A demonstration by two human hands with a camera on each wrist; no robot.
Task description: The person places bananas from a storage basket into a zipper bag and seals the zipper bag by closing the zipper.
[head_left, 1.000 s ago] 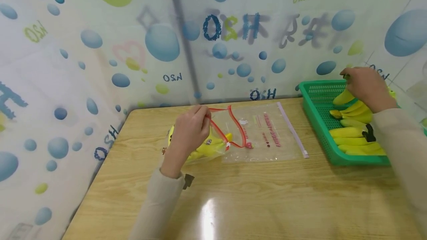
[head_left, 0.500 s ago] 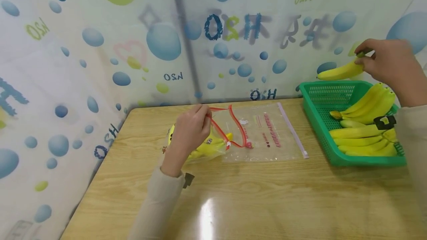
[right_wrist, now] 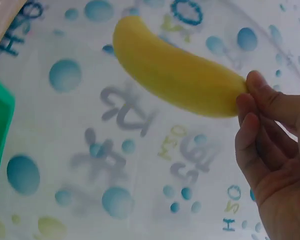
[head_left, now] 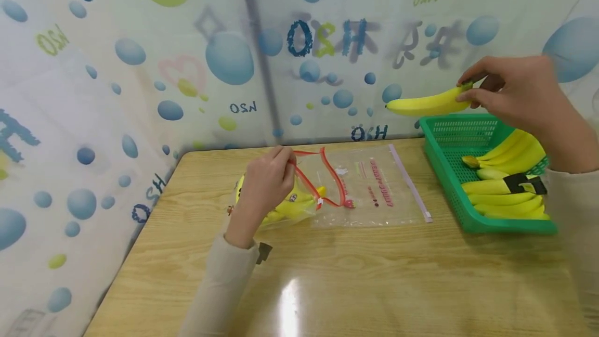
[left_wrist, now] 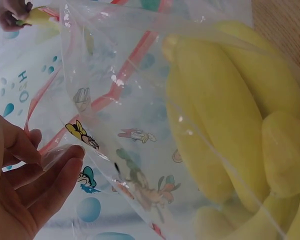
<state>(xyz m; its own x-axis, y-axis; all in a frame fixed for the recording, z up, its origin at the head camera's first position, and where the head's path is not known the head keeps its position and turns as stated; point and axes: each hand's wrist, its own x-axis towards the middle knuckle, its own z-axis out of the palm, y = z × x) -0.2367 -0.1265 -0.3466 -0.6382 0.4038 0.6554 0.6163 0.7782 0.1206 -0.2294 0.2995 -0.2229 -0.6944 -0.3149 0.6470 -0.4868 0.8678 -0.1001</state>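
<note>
Between its thumb and fingers my right hand (head_left: pixel 519 90) pinches one end of a yellow banana (head_left: pixel 423 105), held above the left back part of the green basket. The right wrist view shows the banana (right_wrist: pixel 175 72) whole, its far end free. My left hand (head_left: pixel 271 181) grips the red-edged rim of a clear zip bag (head_left: pixel 306 204), keeping its mouth apart. Several bananas (left_wrist: pixel 215 110) lie inside that bag, seen through the printed plastic in the left wrist view. In the head view the left hand hides part of them.
A green basket (head_left: pixel 444 194) at the right holds several more bananas (head_left: pixel 505 199). A second clear bag (head_left: pixel 379 186) with a lilac zip lies flat beside the first. The wooden table (head_left: pixel 374 280) meets a patterned curtain (head_left: pixel 187 40) behind.
My right hand rose out of the basket with a banana, then carried it left. The left hand has stayed at the bag's rim.
</note>
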